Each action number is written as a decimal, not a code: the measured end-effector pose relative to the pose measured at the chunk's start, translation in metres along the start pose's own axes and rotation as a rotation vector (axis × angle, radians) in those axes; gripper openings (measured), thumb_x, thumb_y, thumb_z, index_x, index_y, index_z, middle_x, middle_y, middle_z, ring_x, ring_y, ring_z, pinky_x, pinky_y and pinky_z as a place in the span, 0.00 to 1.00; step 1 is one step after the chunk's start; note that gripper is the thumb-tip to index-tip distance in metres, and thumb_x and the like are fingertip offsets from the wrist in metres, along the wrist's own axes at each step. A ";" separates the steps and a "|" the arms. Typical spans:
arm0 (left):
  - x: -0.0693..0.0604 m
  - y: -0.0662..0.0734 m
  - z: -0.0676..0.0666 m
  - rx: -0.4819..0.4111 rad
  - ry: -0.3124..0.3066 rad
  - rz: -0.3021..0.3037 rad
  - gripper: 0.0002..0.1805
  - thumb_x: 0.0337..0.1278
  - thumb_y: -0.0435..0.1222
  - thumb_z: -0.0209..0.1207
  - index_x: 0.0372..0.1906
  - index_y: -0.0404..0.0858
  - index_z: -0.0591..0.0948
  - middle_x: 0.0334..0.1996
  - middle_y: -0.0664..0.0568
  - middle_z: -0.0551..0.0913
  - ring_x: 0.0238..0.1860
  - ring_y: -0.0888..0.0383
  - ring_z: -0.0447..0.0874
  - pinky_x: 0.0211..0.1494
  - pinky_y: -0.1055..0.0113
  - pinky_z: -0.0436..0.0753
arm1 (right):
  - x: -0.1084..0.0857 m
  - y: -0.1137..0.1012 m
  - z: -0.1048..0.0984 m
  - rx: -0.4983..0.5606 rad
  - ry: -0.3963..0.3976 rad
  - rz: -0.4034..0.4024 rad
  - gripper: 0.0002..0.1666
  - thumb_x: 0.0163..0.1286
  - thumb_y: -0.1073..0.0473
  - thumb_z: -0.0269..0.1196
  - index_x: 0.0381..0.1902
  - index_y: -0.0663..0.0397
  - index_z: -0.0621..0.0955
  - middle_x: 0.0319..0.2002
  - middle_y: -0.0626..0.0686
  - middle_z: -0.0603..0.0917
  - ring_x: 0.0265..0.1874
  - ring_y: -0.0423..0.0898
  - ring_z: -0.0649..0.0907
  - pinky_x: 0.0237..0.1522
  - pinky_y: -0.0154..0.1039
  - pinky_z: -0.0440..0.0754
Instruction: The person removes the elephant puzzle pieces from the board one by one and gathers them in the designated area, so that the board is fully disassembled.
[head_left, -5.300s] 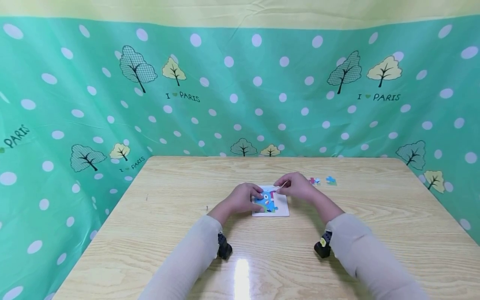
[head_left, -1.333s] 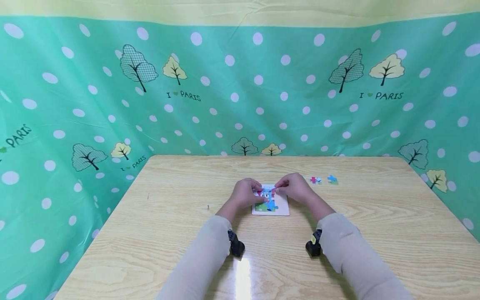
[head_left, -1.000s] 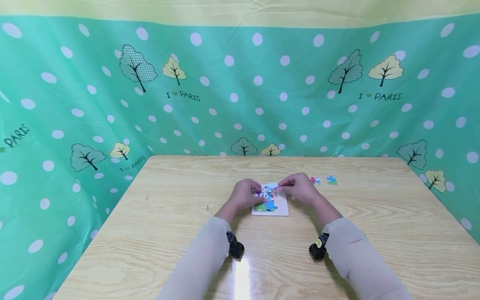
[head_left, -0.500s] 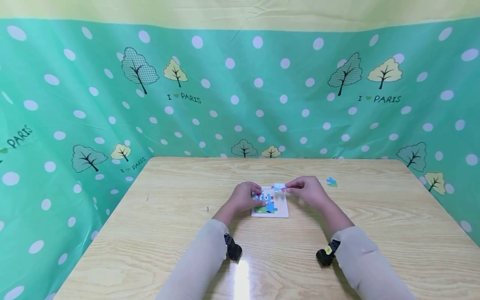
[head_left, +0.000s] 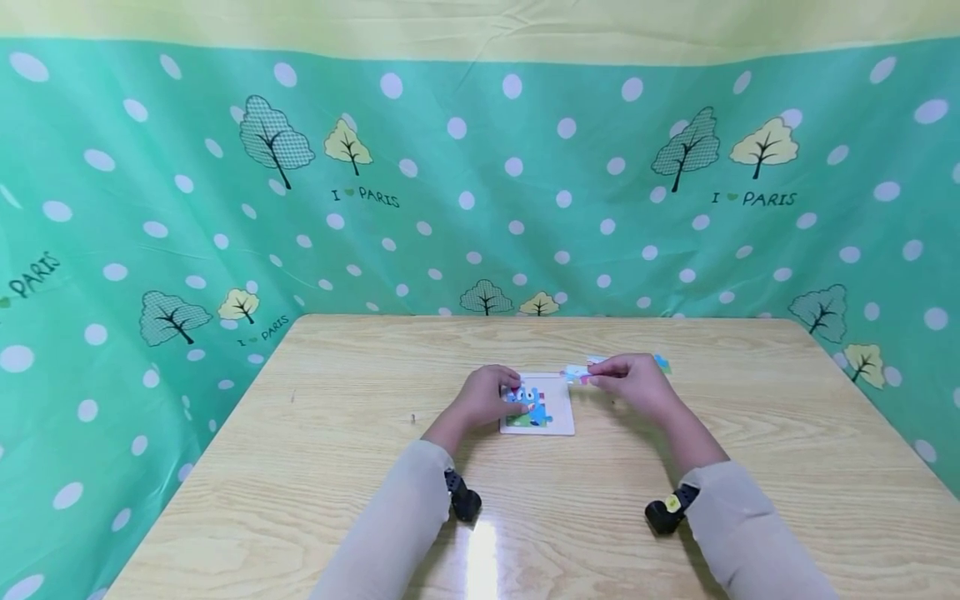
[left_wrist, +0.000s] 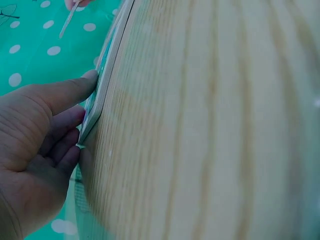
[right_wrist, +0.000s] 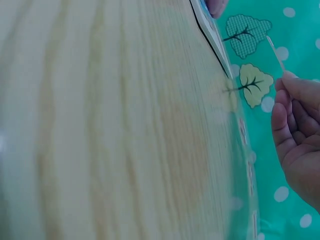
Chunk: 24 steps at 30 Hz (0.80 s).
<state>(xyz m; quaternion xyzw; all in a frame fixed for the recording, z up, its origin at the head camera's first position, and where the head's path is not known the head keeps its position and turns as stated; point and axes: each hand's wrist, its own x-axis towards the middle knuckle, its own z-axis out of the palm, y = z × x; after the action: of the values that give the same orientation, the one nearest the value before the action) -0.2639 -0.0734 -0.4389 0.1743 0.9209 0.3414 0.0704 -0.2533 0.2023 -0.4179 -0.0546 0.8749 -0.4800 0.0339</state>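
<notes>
A square white puzzle board (head_left: 561, 417) lies on the table, its left part filled with joined pieces (head_left: 535, 408) showing a blue cartoon figure on green. My left hand (head_left: 482, 395) holds the board at its left side, thumb on the pieces and fingers at the edge; in the left wrist view the thumb tip touches the board (left_wrist: 98, 102). Beyond the board's upper right corner, my right hand (head_left: 641, 385) pinches a thin puzzle piece (head_left: 574, 372), white and blue with some pink. The right wrist view shows that piece (right_wrist: 276, 54) edge-on, raised between thumb and fingers.
Behind the right hand lie a blue and green puzzle piece (head_left: 662, 363) and another piece (head_left: 596, 360), mostly hidden. A tiny dark speck (head_left: 412, 418) sits left of the board. A green dotted curtain (head_left: 480, 183) hangs behind the wooden table (head_left: 360, 367).
My right hand has lifted the puzzle piece off the board's top and drawn it to the right, past the corner. The left hand has shifted slightly on the board and stays there.
</notes>
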 end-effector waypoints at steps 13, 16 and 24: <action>0.000 -0.001 0.000 -0.005 -0.003 0.000 0.25 0.51 0.43 0.72 0.54 0.36 0.83 0.58 0.53 0.79 0.65 0.51 0.69 0.70 0.58 0.65 | -0.003 0.013 -0.018 -0.033 0.013 0.000 0.14 0.64 0.58 0.69 0.46 0.57 0.86 0.52 0.60 0.82 0.50 0.54 0.79 0.45 0.41 0.81; 0.000 -0.001 0.000 -0.008 -0.003 -0.003 0.25 0.51 0.43 0.72 0.54 0.36 0.83 0.58 0.52 0.79 0.65 0.51 0.69 0.70 0.58 0.65 | -0.002 0.018 -0.020 -0.033 0.014 0.012 0.14 0.63 0.59 0.69 0.46 0.59 0.86 0.55 0.62 0.80 0.57 0.57 0.76 0.49 0.41 0.80; 0.000 0.001 -0.001 0.004 -0.014 -0.004 0.25 0.51 0.43 0.72 0.54 0.37 0.83 0.58 0.53 0.79 0.65 0.51 0.69 0.70 0.58 0.65 | -0.002 0.026 -0.022 -0.057 0.016 0.068 0.13 0.62 0.58 0.71 0.44 0.56 0.87 0.44 0.57 0.84 0.42 0.50 0.78 0.35 0.35 0.80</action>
<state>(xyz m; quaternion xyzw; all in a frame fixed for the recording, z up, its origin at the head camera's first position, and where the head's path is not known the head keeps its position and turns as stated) -0.2638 -0.0736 -0.4379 0.1750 0.9215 0.3380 0.0772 -0.2556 0.2350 -0.4284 -0.0220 0.8899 -0.4537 0.0413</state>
